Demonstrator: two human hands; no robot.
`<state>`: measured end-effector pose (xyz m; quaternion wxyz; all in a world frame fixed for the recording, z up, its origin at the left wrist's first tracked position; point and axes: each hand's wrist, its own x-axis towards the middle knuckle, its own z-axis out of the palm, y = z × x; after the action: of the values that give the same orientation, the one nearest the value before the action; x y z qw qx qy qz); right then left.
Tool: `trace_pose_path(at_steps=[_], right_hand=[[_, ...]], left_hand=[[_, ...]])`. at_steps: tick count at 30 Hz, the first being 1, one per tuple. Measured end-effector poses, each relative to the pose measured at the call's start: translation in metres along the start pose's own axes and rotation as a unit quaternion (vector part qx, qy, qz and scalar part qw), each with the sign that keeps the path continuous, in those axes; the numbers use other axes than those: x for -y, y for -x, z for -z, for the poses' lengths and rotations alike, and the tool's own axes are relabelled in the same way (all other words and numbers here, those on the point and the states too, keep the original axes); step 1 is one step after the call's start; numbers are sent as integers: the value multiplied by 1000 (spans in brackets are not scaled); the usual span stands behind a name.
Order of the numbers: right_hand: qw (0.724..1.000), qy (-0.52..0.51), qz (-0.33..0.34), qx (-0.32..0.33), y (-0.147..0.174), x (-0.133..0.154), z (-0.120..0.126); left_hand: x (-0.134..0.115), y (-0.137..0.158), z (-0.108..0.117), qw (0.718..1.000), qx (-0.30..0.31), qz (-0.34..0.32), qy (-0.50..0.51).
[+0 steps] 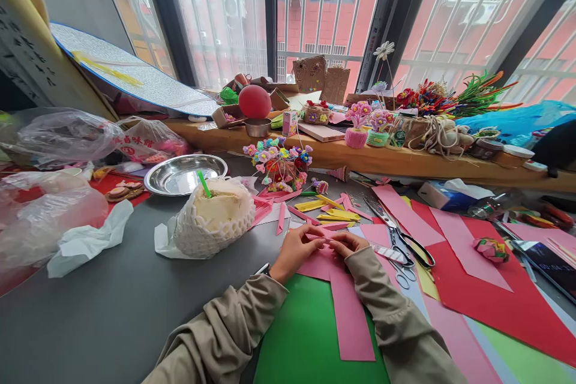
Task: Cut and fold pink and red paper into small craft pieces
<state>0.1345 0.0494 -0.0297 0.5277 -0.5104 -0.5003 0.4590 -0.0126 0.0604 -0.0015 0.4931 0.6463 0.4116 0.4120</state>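
My left hand point(297, 252) and my right hand point(345, 245) meet over the work surface. Both are closed, thumbs and fingers pinching a small piece of pink paper point(327, 239) between them. Its exact folds are too small to make out. Beneath my hands a long pink paper strip point(353, 318) lies across a green sheet point(297, 330). Just beyond are folded yellow paper pieces point(339, 214) and narrow folded pink pieces point(281, 218). To the right of my right hand lie large black-handled scissors point(400, 237) and a smaller pair of scissors point(404, 275).
A coconut in white foam netting point(215, 216) with a green straw stands left of my hands, near a metal plate point(186, 175). Red paper point(490, 306) and a phone point(546, 264) lie at right. Yarn flowers point(279, 162) stand before a wooden ledge point(328, 152). Plastic bags point(58, 210) fill the left.
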Motion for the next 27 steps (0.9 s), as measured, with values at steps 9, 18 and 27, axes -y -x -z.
trace_pose_path(at_steps=[9,18,27], right_hand=[[1000,-16,9,20,1,6,4],[1000,-23,-12,-4,0,5,5],[998,-53,-14,43,3,9,6]], left_hand=[[-5,1,0,997,18,22,72],[-2,0,0,994,24,50,92],[-9,4,0,998,-16,-65,-5]])
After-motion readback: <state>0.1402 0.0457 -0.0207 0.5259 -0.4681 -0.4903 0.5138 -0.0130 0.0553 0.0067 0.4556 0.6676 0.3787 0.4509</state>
